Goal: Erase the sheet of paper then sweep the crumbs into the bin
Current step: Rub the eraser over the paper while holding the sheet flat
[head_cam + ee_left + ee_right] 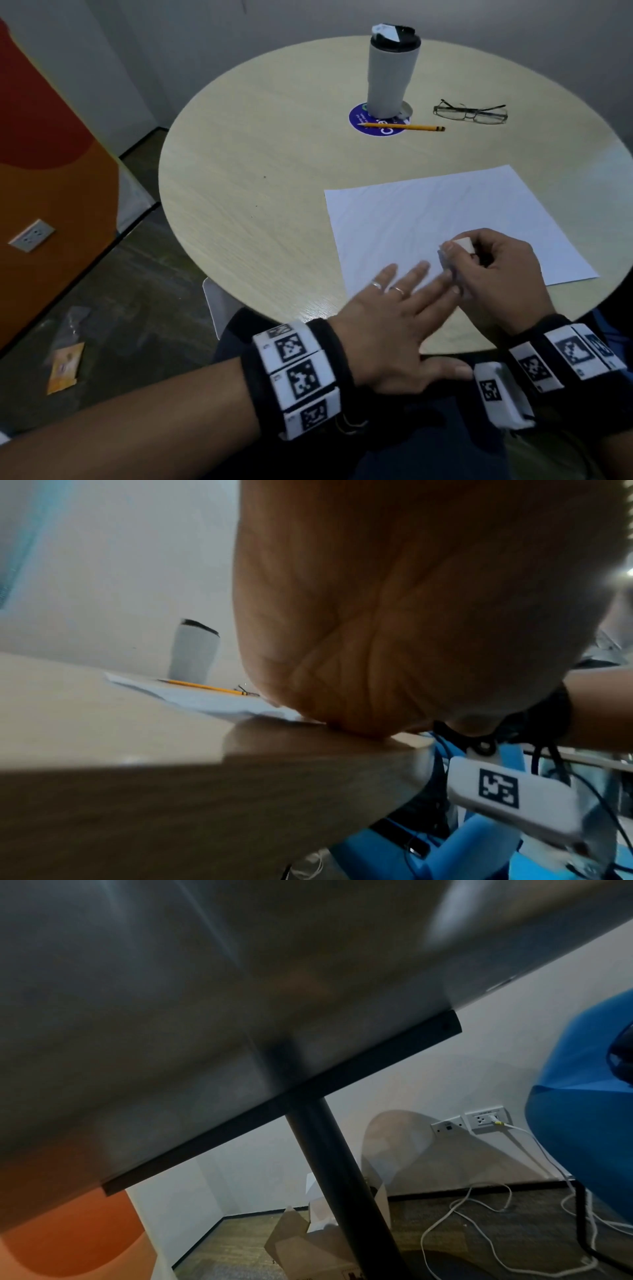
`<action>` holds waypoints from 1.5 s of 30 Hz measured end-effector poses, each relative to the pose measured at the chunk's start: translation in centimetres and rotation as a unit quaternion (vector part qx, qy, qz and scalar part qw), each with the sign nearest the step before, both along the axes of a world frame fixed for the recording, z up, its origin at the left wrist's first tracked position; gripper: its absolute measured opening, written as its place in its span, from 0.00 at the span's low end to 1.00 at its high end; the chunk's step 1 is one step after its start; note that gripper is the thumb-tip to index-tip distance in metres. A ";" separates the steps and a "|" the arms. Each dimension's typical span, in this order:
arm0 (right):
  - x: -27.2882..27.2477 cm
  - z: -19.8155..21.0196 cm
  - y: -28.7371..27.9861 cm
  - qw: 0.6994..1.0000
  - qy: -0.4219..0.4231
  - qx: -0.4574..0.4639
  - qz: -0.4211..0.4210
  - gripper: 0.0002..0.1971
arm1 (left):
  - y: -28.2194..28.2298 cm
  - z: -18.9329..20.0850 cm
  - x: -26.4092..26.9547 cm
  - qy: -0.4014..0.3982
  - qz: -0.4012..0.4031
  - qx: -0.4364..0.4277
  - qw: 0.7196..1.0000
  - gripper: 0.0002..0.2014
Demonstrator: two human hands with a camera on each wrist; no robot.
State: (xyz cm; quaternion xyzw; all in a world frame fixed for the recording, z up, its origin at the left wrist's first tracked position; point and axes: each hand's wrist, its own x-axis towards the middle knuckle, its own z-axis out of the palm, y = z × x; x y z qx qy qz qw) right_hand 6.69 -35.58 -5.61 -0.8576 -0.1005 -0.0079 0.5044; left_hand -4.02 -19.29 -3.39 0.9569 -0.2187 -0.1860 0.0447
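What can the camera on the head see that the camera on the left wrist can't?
Only the head view shows the right hand pinching the white eraser on the sheet of paper, the whole flat left hand, and the blue round sticker under the tumbler.

Only the left wrist view shows the left palm from below and blue chair parts under the table edge.

Both show the table, the paper, the tumbler, the pencil and the glasses. Neither shows a bin.

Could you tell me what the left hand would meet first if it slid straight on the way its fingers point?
Probably the right hand gripping the eraser: the left hand lies flat on the paper, fingers aimed there.
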 end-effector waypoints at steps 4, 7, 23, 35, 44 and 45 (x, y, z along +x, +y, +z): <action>0.1 -0.1 -0.2 1.000 -0.004 -0.011 0.011 0.07 | 1.5 -0.1 2.2 0.027 0.028 0.036 0.999 0.46; 0.1 -0.2 -0.3 1.000 0.001 -0.012 0.011 0.08 | 6.1 0.8 3.2 0.034 0.138 0.077 0.987 0.50; -0.7 0.5 0.2 0.999 0.002 -0.032 0.009 0.09 | 16.3 1.1 3.6 -0.014 0.167 0.113 0.979 0.48; -0.7 0.3 0.3 0.999 -0.001 -0.044 0.005 0.08 | 17.2 0.1 3.5 -0.044 0.094 0.090 0.991 0.49; -0.9 0.3 0.4 0.999 0.002 -0.041 0.002 0.06 | 18.3 0.4 4.0 -0.024 0.103 0.070 0.992 0.40; -0.9 0.3 0.3 0.999 0.004 -0.040 0.003 0.06 | 18.8 0.2 4.2 -0.030 0.127 0.078 0.988 0.41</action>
